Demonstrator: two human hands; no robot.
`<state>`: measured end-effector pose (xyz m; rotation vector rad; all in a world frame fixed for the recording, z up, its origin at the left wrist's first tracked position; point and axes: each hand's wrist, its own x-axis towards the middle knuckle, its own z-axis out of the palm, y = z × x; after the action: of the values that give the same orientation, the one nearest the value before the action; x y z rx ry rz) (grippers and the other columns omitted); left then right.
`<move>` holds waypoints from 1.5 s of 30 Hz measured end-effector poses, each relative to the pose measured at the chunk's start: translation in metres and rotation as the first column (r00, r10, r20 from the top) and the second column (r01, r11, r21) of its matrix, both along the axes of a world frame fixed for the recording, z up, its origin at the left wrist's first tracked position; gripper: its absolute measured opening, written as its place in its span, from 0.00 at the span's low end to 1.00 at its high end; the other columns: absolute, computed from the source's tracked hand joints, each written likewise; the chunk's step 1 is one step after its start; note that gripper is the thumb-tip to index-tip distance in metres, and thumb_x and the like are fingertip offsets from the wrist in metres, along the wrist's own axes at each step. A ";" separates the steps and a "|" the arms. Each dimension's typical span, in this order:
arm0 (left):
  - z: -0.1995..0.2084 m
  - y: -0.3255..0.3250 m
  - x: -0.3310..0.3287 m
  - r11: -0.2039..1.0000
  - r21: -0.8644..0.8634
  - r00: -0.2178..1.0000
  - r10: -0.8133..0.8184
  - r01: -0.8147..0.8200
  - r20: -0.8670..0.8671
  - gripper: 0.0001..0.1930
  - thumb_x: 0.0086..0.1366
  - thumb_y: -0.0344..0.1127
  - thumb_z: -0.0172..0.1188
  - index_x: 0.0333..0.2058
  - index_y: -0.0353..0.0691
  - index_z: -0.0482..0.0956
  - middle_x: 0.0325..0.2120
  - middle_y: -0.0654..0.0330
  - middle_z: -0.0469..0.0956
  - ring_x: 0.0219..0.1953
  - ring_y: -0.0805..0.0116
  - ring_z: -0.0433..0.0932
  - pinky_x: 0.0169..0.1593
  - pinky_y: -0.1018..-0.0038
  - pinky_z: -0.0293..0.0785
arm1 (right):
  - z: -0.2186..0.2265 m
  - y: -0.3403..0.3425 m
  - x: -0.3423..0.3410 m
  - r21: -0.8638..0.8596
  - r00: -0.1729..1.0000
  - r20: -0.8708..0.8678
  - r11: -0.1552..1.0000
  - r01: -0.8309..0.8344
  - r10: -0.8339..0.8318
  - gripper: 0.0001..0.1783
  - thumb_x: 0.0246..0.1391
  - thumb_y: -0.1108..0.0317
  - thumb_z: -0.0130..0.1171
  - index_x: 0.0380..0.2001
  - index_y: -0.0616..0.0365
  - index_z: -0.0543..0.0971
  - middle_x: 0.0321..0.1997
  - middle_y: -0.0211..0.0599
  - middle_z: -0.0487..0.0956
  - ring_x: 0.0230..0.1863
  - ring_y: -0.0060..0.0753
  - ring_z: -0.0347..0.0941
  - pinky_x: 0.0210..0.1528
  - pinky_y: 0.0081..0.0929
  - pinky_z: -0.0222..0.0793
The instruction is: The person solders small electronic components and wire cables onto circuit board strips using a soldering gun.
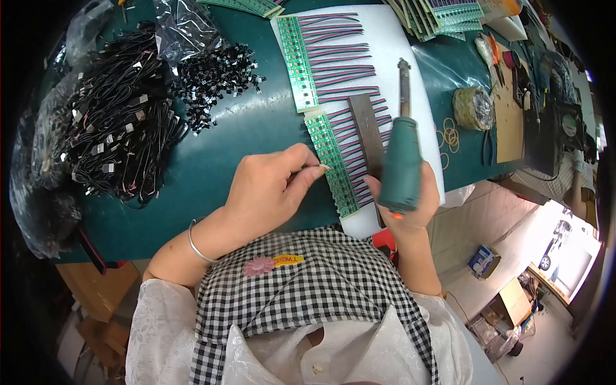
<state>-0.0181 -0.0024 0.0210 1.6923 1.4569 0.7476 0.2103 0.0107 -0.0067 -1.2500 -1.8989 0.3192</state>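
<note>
My left hand (pixel 266 186) is closed in a pinch at the left edge of a strip of green circuit boards (pixel 328 157); whatever lies between its fingertips is too small to name. A green soldering gun (pixel 401 157) is gripped in my right hand (pixel 425 199), its metal barrel pointing away from me above the work. Another green board strip (pixel 296 64) lies beyond the first. Rows of thin coloured wires (pixel 340 72) run rightward from both strips over a white foam sheet (pixel 391 38). Across the nearer wires rests a dark bar (pixel 364 125).
Bundled black cables (pixel 119 128) and a heap of small black connectors (pixel 215 77) cover the left of the green table. To the right are rubber bands (pixel 451 138), a tape roll (pixel 473 109) and pliers (pixel 488 147). More boards (pixel 427 19) are stacked at the far right.
</note>
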 end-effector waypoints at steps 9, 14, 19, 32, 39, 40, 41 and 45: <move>0.015 0.004 0.023 0.984 0.086 0.941 -0.177 0.158 0.288 0.03 0.54 0.27 0.61 0.29 0.35 0.78 0.19 0.56 0.76 0.18 0.68 0.74 0.23 0.77 0.69 | 0.045 -0.016 -0.021 -0.466 0.857 -0.503 0.799 -0.381 0.115 0.46 0.35 0.89 0.64 0.58 0.58 0.55 0.32 0.34 0.68 0.31 0.24 0.69 0.35 0.21 0.70; 0.019 0.004 0.023 0.984 0.004 0.921 -0.170 0.180 0.350 0.02 0.55 0.26 0.57 0.28 0.36 0.77 0.22 0.54 0.76 0.23 0.57 0.76 0.27 0.69 0.72 | 0.043 -0.011 -0.019 -0.404 0.801 -0.583 0.809 -0.428 0.132 0.44 0.36 0.90 0.62 0.57 0.60 0.55 0.32 0.33 0.66 0.35 0.30 0.72 0.39 0.26 0.72; 0.017 0.006 0.022 0.982 -0.071 0.910 -0.136 0.177 0.391 0.02 0.56 0.26 0.57 0.29 0.35 0.77 0.21 0.54 0.76 0.23 0.58 0.76 0.27 0.70 0.72 | 0.043 -0.009 -0.023 -0.466 0.762 -0.646 0.767 -0.441 0.046 0.42 0.37 0.91 0.61 0.57 0.61 0.56 0.31 0.33 0.66 0.33 0.31 0.72 0.39 0.27 0.73; 0.013 0.017 0.013 0.966 0.018 0.928 -0.251 0.256 0.276 0.03 0.54 0.25 0.59 0.29 0.35 0.77 0.21 0.56 0.77 0.22 0.59 0.76 0.26 0.70 0.73 | 0.045 0.002 -0.018 -0.582 0.755 -0.654 0.666 -0.466 -0.042 0.39 0.36 0.91 0.60 0.55 0.68 0.58 0.30 0.35 0.68 0.32 0.28 0.72 0.38 0.25 0.73; 0.013 0.018 0.010 0.877 -0.438 0.840 0.080 0.196 0.536 0.05 0.61 0.27 0.57 0.34 0.31 0.75 0.24 0.65 0.76 0.25 0.82 0.73 0.30 0.85 0.70 | 0.041 0.009 -0.024 -0.525 0.747 -0.663 0.741 -0.419 -0.048 0.37 0.40 0.90 0.57 0.56 0.66 0.58 0.34 0.38 0.69 0.37 0.33 0.74 0.43 0.29 0.72; 0.013 0.019 0.011 0.872 -0.446 0.820 0.099 0.201 0.564 0.04 0.61 0.26 0.56 0.33 0.31 0.75 0.24 0.64 0.76 0.25 0.82 0.73 0.30 0.85 0.70 | 0.041 0.009 -0.025 -0.515 0.732 -0.679 0.745 -0.424 -0.053 0.37 0.41 0.90 0.57 0.56 0.66 0.57 0.34 0.38 0.69 0.37 0.34 0.74 0.43 0.29 0.72; 0.014 0.019 0.012 0.872 -0.444 0.819 0.095 0.206 0.565 0.04 0.61 0.26 0.56 0.33 0.31 0.75 0.24 0.64 0.76 0.25 0.82 0.73 0.30 0.85 0.70 | 0.042 0.009 -0.025 -0.514 0.733 -0.678 0.748 -0.420 -0.055 0.37 0.41 0.90 0.57 0.56 0.66 0.57 0.34 0.38 0.69 0.37 0.34 0.74 0.43 0.29 0.72; 0.015 0.017 0.021 0.909 -0.401 0.826 0.139 0.113 0.547 0.02 0.58 0.24 0.58 0.30 0.31 0.76 0.19 0.66 0.75 0.23 0.86 0.70 0.27 0.85 0.68 | 0.041 0.007 -0.026 -0.526 0.720 -0.690 0.734 -0.430 -0.073 0.38 0.39 0.90 0.58 0.56 0.66 0.58 0.33 0.39 0.69 0.35 0.33 0.74 0.42 0.29 0.73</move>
<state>0.0024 0.0143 0.0359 1.0074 1.0983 0.7901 0.1845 0.0174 0.0346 -1.1092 -1.2624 1.4772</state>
